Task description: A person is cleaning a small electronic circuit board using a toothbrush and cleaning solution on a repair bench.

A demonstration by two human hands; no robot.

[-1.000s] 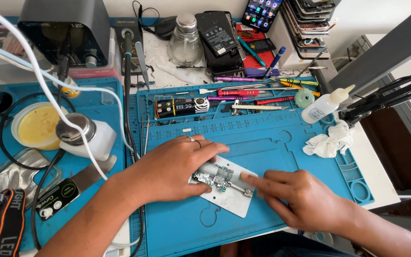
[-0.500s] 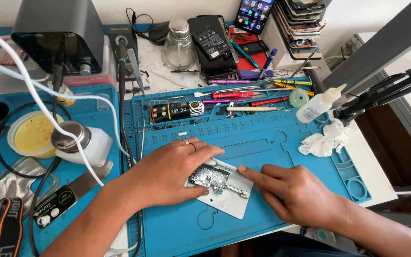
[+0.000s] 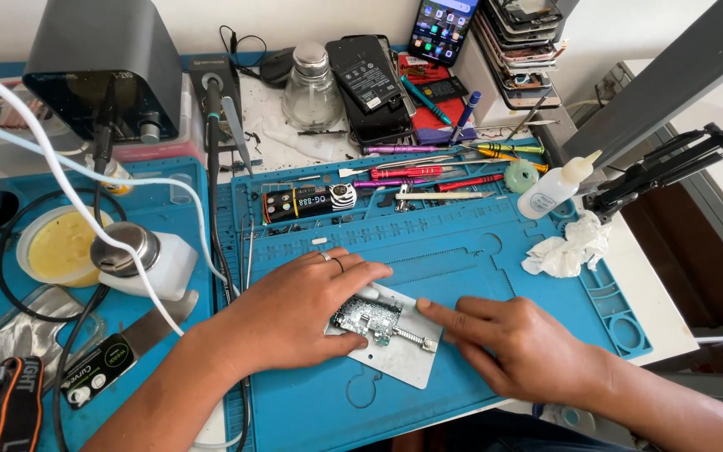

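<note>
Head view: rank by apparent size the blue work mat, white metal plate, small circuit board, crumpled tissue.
1. Blue work mat, largest by far.
2. White metal plate, partly covered by the left hand.
3. Crumpled tissue and small circuit board look alike; unranked.

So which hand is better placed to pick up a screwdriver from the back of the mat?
Probably the right hand: only its fingertip touches the circuit board, and the screwdrivers lie ahead of it. The left hand is pinning the board on its metal plate.

Both hands (image 3: 311, 305) on circuit board (image 3: 368, 318), grey plate (image 3: 395, 358), blue mat (image 3: 462, 251).
</note>
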